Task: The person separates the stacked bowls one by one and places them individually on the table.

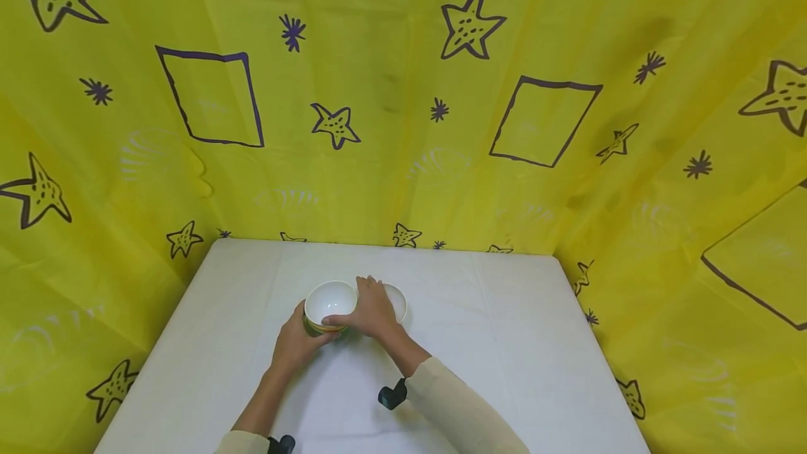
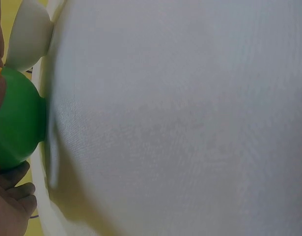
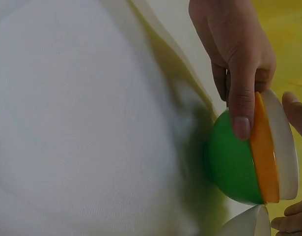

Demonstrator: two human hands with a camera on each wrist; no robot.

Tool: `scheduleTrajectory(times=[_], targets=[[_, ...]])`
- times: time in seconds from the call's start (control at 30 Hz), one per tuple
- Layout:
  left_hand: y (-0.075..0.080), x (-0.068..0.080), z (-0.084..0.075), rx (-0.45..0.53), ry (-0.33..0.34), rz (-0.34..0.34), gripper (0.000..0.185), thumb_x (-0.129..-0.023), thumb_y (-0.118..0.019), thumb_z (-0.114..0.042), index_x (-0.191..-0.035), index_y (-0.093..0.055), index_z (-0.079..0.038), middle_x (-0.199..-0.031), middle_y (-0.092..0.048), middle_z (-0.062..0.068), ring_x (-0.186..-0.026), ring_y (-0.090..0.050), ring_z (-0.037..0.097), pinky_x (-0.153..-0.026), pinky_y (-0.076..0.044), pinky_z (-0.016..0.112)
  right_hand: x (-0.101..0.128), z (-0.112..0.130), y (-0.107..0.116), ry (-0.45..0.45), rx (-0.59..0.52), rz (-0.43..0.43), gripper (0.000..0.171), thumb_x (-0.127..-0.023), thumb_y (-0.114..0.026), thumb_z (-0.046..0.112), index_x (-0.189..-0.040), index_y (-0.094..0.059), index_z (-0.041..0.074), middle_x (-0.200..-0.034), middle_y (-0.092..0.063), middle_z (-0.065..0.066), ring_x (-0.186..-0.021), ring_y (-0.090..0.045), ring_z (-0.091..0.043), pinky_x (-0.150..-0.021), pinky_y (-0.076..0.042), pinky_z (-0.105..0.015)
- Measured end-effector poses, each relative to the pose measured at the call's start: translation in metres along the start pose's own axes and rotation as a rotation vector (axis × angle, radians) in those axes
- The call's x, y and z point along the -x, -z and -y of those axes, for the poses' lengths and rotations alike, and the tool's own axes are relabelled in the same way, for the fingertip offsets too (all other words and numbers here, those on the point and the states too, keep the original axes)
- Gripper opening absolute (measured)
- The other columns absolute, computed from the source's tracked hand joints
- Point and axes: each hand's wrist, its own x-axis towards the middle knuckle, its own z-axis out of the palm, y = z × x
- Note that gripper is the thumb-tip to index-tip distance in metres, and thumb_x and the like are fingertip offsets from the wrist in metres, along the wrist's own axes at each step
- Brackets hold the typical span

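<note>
Roughly, largest first: yellow star-print backdrop (image 1: 391, 90) on three sides, white-clothed table (image 1: 504, 342) in front, and mid-table the nested bowls (image 1: 330, 302), with a spare white bowl (image 1: 398, 300) just beside them on the right, mostly hidden under the wrist. From the wrist views we read the stack as a green bowl (image 3: 229, 162) outermost, an orange bowl (image 3: 263, 152) inside it and a white inner bowl (image 3: 283, 142) on top. The green foot sits at the cloth; we can't tell whether it is touching or just lifted. Left hand (image 1: 295, 342) cups the stack's left flank, fingers curled onto the green wall and one fingertip (image 3: 241, 125) pressed flat on it. Right hand (image 1: 372, 314) lies over the far-right rim, thumb along the near edge and fingers wrapped round the lip. We judge the step in hand to be a two-handed hold on the stack, either steadying it or about to separate a layer. Any next move needs one hand bracing the green shell while the other works only the inner rim, plus clearance from the spare bowl.
</note>
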Motion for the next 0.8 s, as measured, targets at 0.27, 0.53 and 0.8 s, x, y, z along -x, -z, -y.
scheduleTrajectory(times=[0.27, 0.53, 0.8], targets=[[0.0014, -0.0006, 0.0005, 0.017, 0.025, 0.023, 0.097, -0.074, -0.098, -0.032, -0.146, -0.047, 0.008, -0.136, -0.062, 0.031, -0.126, -0.059, 0.048, -0.103, -0.048, 0.063, -0.0006, 0.0034, -0.001, 0.01, -0.01, 0.037, 0.115, -0.067, -0.087, 0.071, -0.149, -0.052, -0.001, -0.142, -0.062, -0.016, -0.138, -0.052, -0.034, -0.119, -0.037, -0.051], [0.0026, -0.0003, 0.0003, 0.032, 0.008, 0.027, 0.098, -0.076, -0.096, -0.031, -0.149, -0.044, 0.009, -0.139, -0.06, 0.032, -0.128, -0.057, 0.051, -0.104, -0.047, 0.065, 0.0007, 0.0047, -0.0014, 0.039, 0.019, 0.059, 0.114, -0.066, -0.088, 0.07, -0.148, -0.053, -0.001, -0.141, -0.063, -0.017, -0.137, -0.053, -0.033, -0.123, -0.031, -0.048], [0.0037, 0.0009, 0.0009, 0.046, 0.0, 0.034, 0.098, -0.077, -0.095, -0.027, -0.15, -0.043, 0.01, -0.14, -0.058, 0.034, -0.13, -0.055, 0.052, -0.106, -0.046, 0.066, 0.0035, 0.0068, 0.0003, 0.043, -0.022, 0.047, 0.107, -0.063, -0.093, 0.065, -0.143, -0.057, 0.004, -0.133, -0.065, -0.014, -0.128, -0.058, -0.034, -0.107, -0.048, -0.05]])
